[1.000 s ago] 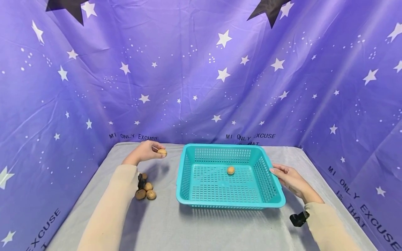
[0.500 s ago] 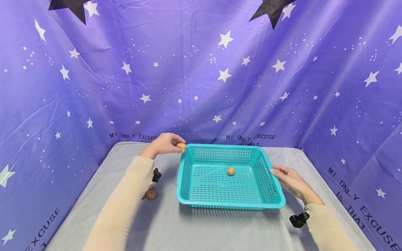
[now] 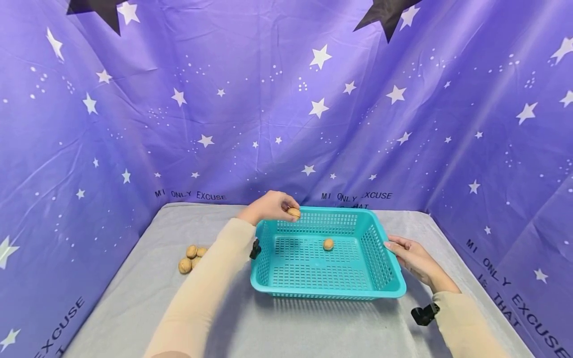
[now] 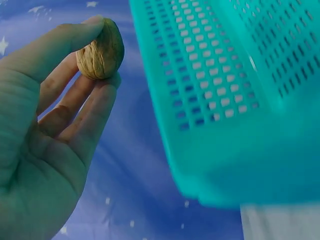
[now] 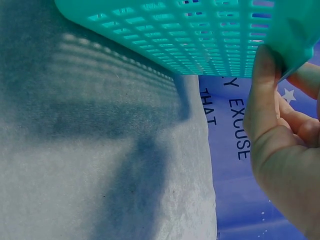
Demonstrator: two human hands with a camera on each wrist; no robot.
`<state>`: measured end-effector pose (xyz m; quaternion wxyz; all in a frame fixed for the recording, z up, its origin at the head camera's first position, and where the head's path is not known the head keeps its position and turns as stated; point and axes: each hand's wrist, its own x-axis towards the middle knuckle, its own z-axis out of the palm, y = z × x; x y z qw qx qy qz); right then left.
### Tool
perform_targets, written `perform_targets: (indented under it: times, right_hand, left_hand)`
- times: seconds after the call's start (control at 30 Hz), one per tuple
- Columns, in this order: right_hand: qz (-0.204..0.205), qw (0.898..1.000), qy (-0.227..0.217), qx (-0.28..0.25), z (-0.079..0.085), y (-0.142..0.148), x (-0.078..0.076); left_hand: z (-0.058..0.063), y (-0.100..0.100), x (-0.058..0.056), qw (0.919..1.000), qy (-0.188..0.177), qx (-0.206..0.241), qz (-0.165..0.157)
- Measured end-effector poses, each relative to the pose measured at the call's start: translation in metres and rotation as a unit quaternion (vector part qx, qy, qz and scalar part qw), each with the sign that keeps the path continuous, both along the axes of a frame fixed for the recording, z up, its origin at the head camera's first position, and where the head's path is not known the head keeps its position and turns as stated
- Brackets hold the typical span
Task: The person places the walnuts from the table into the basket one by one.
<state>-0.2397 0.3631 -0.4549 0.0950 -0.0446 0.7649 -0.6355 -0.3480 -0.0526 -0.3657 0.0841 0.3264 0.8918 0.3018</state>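
Observation:
Between thumb and fingertips, my left hand (image 3: 273, 206) pinches a walnut (image 4: 101, 51) above the back left part of a turquoise plastic basket (image 3: 329, 290). Another walnut (image 3: 329, 244) lies on the basket floor, a little right of its middle. At the basket's right side, my right hand (image 3: 416, 261) grips the rim, with the thumb (image 5: 264, 90) on the near face and the fingers curled behind it. Several more walnuts (image 3: 185, 265) are grouped on the table left of the basket, partly covered by the left sleeve.
A grey cloth covers the table (image 3: 313, 328). Purple star-printed curtains (image 3: 250, 99) stand behind and along both sides. A small black camera (image 3: 425, 314) is worn on the right wrist, and another (image 3: 255, 248) on the left.
My left hand has carried its walnut rightward, from beside the basket to over its back left part. The right hand keeps its grip on the rim, and the basket stays where it was.

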Motion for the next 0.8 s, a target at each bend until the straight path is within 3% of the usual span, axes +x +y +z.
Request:
perform_targets:
  times: [0.4,0.8]
  right_hand:
    - [-0.002,1.0,-0.004,-0.005,0.0,-0.001,0.0]
    - [-0.001,1.0,-0.007,-0.015,0.0,-0.001,0.0]
  left_hand:
    - [-0.026,0.044,-0.001,0.9988,-0.035,-0.008,-0.034]
    - [-0.065,0.068,-0.004,0.9972,-0.061,-0.041,0.017]
